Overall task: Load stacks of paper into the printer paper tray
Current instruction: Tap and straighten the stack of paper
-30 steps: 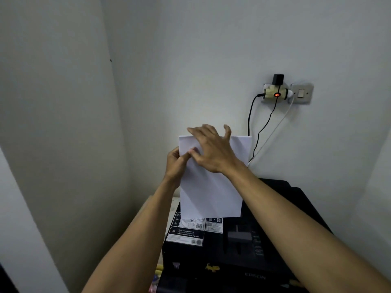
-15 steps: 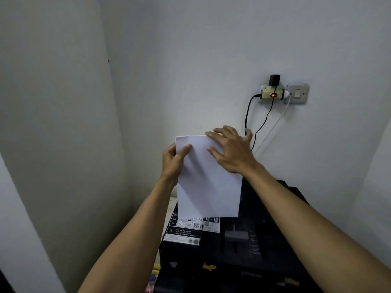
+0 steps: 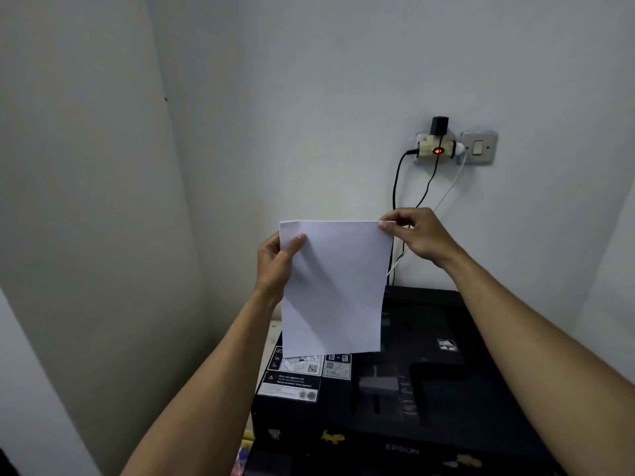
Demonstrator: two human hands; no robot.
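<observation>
Holding the paper stack (image 3: 333, 290) upright above the printer (image 3: 429, 389), left hand (image 3: 276, 261) gripping its edge, right hand (image 3: 417, 235) pinching its corner, we judged lowering it into the rear tray came next.

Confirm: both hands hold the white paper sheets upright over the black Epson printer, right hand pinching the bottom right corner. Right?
Not quite. In the head view the right hand pinches the top right corner of the white paper sheets, not the bottom one. The left hand grips the left edge, above the black Epson printer.
</observation>
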